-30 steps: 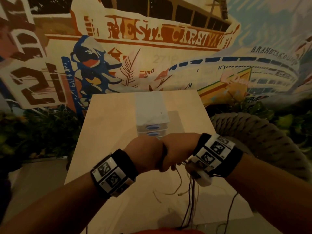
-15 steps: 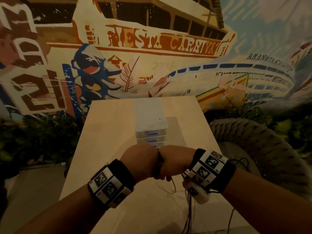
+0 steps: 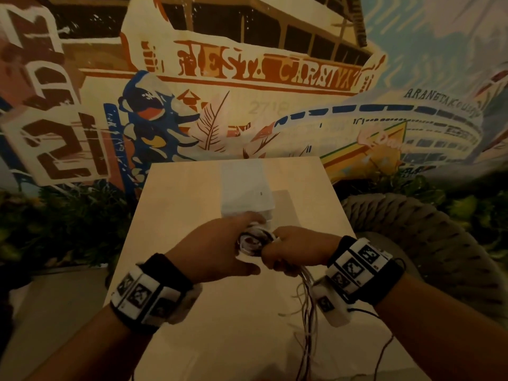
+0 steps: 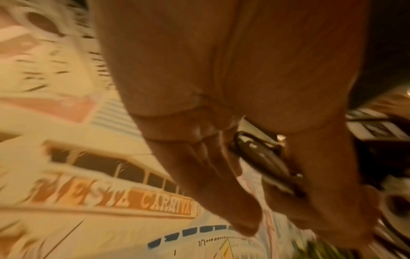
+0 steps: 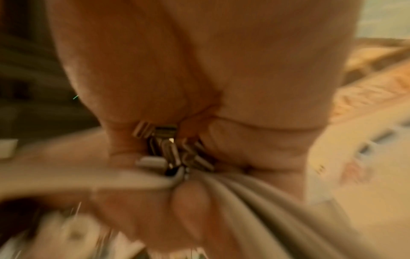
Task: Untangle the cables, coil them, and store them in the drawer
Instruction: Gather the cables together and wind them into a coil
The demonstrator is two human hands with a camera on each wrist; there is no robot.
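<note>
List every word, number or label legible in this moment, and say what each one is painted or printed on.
"21": large brown numerals on the wall mural, at its left.
"2718": faint grey digits on the mural, above the table.
"ARANETA KOLISEUM", roughly: on the painted round building; the last letters are unclear.
Orange stylised lettering on the painted jeepney: not surely readable.
Wristband markers: patterns only, no text.
Drawer unit: no readable label.

Table [image 3: 176, 215]: pale wood, smooth, matt. Drawer unit [image 3: 247, 188]: white plastic, smooth, faint sheen. Cable coil [image 3: 253, 242]: black and white rubbery sheathing; glossy black in the left wrist view [image 4: 261, 157]. Connector plugs [image 5: 170, 149]: bright metal, reflective. Cable strands [image 5: 255, 201]: smooth, matt grey-white. Wrist bands [image 3: 154, 287]: black cloth, with matt white printed blocks. Chair [image 3: 428, 237]: thick woven rope, rough.
</note>
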